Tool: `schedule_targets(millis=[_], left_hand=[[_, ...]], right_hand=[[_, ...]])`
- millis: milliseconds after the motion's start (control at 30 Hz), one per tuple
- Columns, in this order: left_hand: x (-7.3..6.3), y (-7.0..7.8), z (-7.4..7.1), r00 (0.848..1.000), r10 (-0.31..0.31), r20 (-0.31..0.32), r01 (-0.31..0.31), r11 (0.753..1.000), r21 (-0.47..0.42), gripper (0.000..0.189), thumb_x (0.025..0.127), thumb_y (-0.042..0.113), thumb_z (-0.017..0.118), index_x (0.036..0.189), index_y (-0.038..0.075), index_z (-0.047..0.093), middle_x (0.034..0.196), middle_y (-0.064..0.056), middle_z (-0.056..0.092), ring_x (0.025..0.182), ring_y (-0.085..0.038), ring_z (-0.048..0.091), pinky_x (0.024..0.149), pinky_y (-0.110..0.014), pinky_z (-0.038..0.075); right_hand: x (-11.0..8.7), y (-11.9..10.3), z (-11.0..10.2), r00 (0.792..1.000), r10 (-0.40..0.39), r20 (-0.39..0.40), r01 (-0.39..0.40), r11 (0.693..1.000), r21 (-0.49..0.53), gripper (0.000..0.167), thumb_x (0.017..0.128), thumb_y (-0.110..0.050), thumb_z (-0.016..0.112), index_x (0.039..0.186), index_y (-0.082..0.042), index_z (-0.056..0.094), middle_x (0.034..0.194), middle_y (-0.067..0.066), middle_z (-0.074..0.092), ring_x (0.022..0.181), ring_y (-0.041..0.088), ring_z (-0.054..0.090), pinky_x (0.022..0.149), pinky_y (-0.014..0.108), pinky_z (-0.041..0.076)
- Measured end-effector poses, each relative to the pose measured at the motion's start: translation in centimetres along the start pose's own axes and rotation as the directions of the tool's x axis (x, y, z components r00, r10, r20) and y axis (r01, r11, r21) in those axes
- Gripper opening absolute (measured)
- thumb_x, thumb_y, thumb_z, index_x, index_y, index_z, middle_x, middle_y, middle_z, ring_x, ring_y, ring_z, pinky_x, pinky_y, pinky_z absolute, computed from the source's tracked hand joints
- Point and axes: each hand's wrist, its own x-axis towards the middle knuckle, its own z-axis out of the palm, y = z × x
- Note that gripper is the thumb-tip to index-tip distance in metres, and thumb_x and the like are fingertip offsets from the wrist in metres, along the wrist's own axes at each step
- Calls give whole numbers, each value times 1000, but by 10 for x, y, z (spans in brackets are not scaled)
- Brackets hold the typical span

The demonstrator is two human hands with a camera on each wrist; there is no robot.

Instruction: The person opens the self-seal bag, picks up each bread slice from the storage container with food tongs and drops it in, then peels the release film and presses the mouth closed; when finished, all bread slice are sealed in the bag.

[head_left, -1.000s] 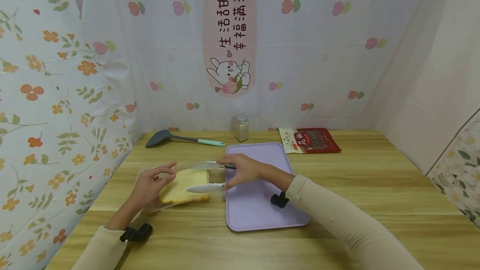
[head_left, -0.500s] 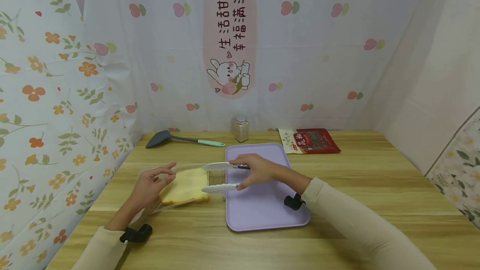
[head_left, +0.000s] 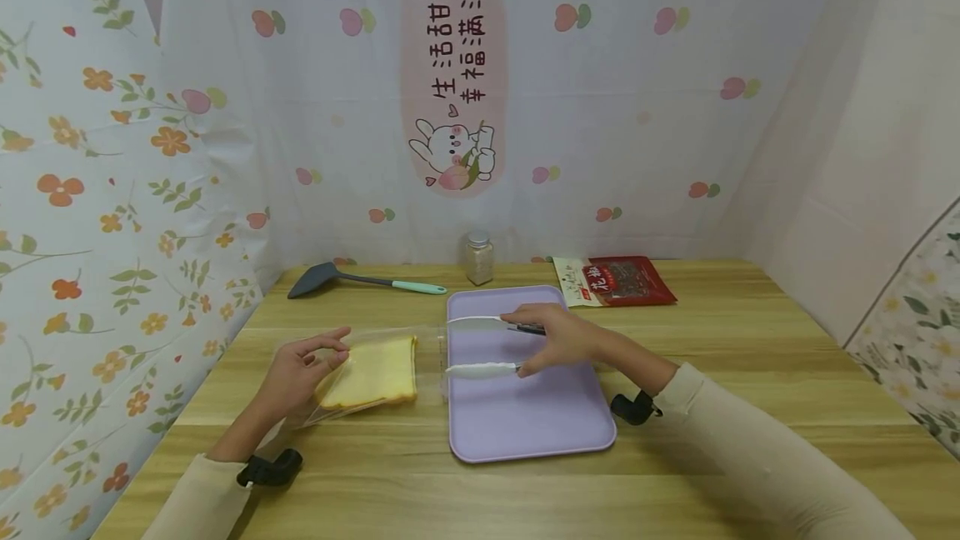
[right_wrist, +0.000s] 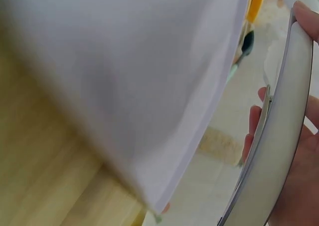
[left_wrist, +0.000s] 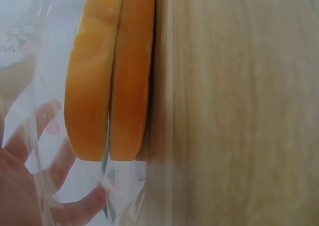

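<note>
My left hand (head_left: 296, 377), fingers spread in the left wrist view, rests against the closed end of a clear plastic bag (head_left: 429, 369). Inside it lie bread slices (head_left: 375, 373); two crusts (left_wrist: 132, 86) show side by side in the left wrist view. Over the lilac tray (head_left: 525, 432), my right hand (head_left: 562, 340) grips a pair of tongs (head_left: 483, 371) between thumb and fingers. Their two arms are spread apart, tips pointing left towards the bag, with nothing between them. A pale tong handle (right_wrist: 274, 136) crosses the palm in the right wrist view.
Behind the bag lies a dark spatula (head_left: 315, 277) with a mint handle. A small lidded glass jar (head_left: 479, 260) stands behind the tray, and a red and white spice packet (head_left: 615, 281) lies at the back right. A patterned cloth hangs behind the table.
My right hand has drawn the tongs to the right, away from over the bread and above the tray, still spread. My left hand stays at the bag.
</note>
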Motion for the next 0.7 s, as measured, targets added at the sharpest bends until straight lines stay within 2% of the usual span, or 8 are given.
schedule_targets(millis=[267,533,700], left_hand=[[1,-1,1,1000,1,-4,-1,1000,15,13,97,11,66,100,1,73,135,-20,58,129,-44,47,93,-76,35],[0,1,1,1000,23,4,-23,998,62,12,96,11,67,99,1,73,134,-20,59,127,-43,50,88,-70,44],[2,0,1,1000,14,12,-14,998,53,11,95,11,68,98,2,73,133,-19,60,128,-44,49,89,-73,41]], right_hand=[[-33,12,-12,996,86,-25,-86,996,2,88,72,-47,87,145,-12,52,136,2,58,125,19,51,104,47,42],[-59,20,-16,989,130,-76,-131,991,-12,88,72,-46,87,144,-9,53,143,8,53,131,28,49,106,54,40],[-75,28,-20,983,149,-104,-152,988,-22,89,73,-45,87,145,-8,51,148,11,50,137,33,44,108,57,35]])
